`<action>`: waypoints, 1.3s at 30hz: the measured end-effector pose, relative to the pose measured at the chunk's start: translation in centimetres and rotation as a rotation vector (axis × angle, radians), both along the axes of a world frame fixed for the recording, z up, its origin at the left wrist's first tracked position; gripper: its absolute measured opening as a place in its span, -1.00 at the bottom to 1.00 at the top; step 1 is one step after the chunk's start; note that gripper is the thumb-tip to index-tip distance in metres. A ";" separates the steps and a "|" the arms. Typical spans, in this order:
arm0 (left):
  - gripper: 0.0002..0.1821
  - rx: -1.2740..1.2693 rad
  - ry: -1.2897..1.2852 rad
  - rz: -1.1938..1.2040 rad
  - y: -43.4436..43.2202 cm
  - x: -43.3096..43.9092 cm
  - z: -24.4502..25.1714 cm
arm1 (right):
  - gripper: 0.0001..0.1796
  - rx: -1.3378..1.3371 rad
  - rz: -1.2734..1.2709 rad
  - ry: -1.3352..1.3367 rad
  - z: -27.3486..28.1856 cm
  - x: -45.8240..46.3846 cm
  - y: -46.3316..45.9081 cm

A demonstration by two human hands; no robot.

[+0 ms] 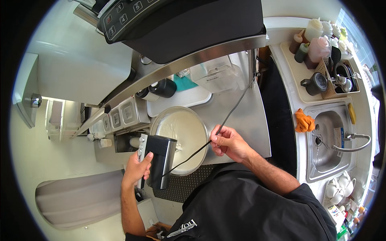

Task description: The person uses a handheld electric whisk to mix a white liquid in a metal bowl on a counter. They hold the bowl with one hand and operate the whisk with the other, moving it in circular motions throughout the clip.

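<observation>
My left hand (137, 168) grips the handle of a black and silver electric hand mixer (159, 159), held over the near left side of a large round bowl (202, 123). Pale, creamy batter (188, 129) fills much of the bowl. Part of a beater shows at the batter's surface beside the mixer; the mixer body hides the rest. Between the thumb and fingers of my right hand (227, 141) is the mixer's black power cord (193, 155), to the right of the bowl rim. From there the cord runs up to the shelf post.
A steel shelf (193, 54) with a black appliance (193, 27) overhangs the steel counter (241, 120). Behind the bowl lie a white tray (181, 98) and a clear blender container (214, 75). Lidded tubs (128, 111) stand left. A sink (327, 126) and squeeze bottles (318, 49) are at right.
</observation>
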State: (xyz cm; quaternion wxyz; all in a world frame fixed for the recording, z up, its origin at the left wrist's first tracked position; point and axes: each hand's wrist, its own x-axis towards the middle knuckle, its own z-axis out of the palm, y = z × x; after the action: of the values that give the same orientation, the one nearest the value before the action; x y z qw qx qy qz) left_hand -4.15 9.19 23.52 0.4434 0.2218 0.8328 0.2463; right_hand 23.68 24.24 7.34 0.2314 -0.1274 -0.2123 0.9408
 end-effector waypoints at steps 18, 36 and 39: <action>-0.68 0.082 -0.034 -0.137 4.4 2.6 -0.7 | -0.88 -0.106 -0.220 0.123 -0.7 2.8 -0.6; -0.58 0.235 -0.189 0.103 4.9 -1.7 -2.7 | -0.61 0.191 -0.325 -0.727 -3.2 3.0 -1.6; -0.60 0.349 -0.434 0.225 2.5 -1.2 -3.1 | -0.72 0.632 -0.481 -0.749 -3.0 1.6 -2.2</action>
State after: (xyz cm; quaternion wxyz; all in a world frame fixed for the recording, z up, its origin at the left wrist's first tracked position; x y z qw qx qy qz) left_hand -5.32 11.67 20.38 0.5360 0.1431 0.6831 0.4749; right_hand 25.32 22.04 4.35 0.3756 -0.4230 -0.5176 0.6420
